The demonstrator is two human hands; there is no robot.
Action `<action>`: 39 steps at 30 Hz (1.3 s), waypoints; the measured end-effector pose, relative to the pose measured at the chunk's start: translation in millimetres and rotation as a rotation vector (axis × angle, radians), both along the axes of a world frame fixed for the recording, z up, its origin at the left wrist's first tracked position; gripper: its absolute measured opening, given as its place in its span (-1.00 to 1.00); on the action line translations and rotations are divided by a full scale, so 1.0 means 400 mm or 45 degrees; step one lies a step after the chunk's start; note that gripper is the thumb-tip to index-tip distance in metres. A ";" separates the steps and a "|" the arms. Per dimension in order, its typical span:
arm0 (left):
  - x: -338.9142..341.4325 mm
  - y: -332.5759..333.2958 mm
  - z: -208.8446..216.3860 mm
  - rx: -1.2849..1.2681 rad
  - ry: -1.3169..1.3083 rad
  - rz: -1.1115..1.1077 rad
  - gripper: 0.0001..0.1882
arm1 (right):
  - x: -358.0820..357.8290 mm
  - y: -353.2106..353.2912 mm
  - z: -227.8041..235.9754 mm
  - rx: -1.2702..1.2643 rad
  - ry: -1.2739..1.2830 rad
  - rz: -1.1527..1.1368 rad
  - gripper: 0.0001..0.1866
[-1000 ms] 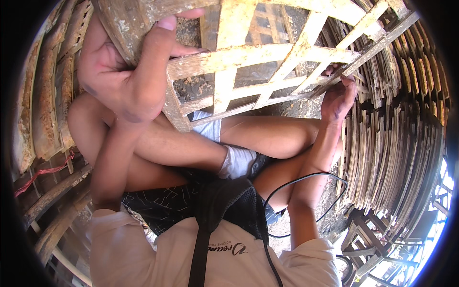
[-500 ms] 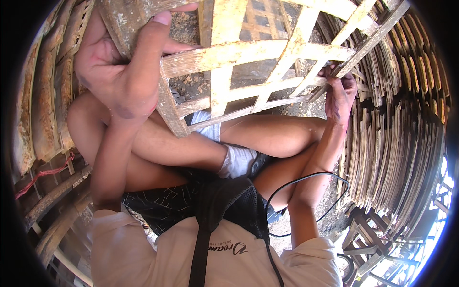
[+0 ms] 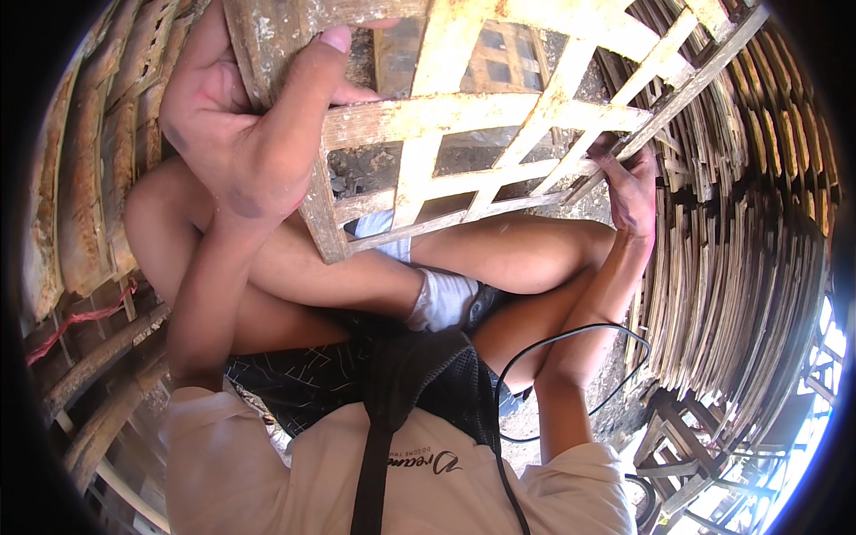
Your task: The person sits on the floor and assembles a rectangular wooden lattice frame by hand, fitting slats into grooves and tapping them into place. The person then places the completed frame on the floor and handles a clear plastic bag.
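A wooden lattice frame [image 3: 446, 109], its pale slats crossing inside darker edge bars, is held up in front of my crossed legs. Its lower left corner hangs just above my shin. My left hand [image 3: 245, 147] wraps round the left edge bar, thumb on the near side and fingers reaching behind into the openings. At the lower right, my right hand [image 3: 631, 189] grips the right edge bar, its fingertips partly hidden behind the slats. The frame's top runs out of view.
Tall stacks of similar slatted frames [image 3: 713, 285] stand close on the right, and more frames [image 3: 85, 178] lean on the left. Beyond the held frame, another lattice panel [image 3: 401, 71] lies on the ground. A black cable [image 3: 571, 330] loops over my right forearm.
My left hand and the left side of the frame have shifted a little to the right. My right hand has moved slightly down, still gripping the frame.
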State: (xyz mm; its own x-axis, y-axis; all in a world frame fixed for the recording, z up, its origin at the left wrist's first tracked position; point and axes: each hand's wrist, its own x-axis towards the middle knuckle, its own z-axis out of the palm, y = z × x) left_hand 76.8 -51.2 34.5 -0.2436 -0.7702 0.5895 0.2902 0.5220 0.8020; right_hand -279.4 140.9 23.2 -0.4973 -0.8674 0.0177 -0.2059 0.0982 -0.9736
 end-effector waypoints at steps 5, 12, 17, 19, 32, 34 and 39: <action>0.000 -0.004 -0.012 0.029 -0.001 -0.013 -0.73 | -0.006 0.012 0.014 -0.007 -0.027 0.022 -0.71; -0.004 -0.002 0.003 0.010 0.029 0.014 -0.75 | 0.036 -0.037 0.000 -0.337 0.179 -0.240 -0.63; -0.003 0.000 0.004 0.057 -0.017 0.036 -0.77 | 0.065 -0.074 -0.051 -0.631 0.938 -0.536 -0.35; 0.002 0.011 0.017 0.118 -0.004 0.081 -0.80 | 0.099 -0.083 -0.038 -0.586 1.078 -0.577 -0.32; 0.004 0.029 0.015 0.155 -0.006 0.035 -0.79 | 0.074 -0.083 -0.037 -0.574 1.409 -0.699 -0.50; 0.001 0.029 0.017 0.118 -0.008 0.038 -0.77 | 0.068 -0.082 -0.037 -0.601 1.398 -0.703 -0.50; 0.003 0.030 0.016 0.070 -0.037 0.055 -0.75 | 0.077 -0.080 -0.032 -0.488 1.427 -0.724 -0.47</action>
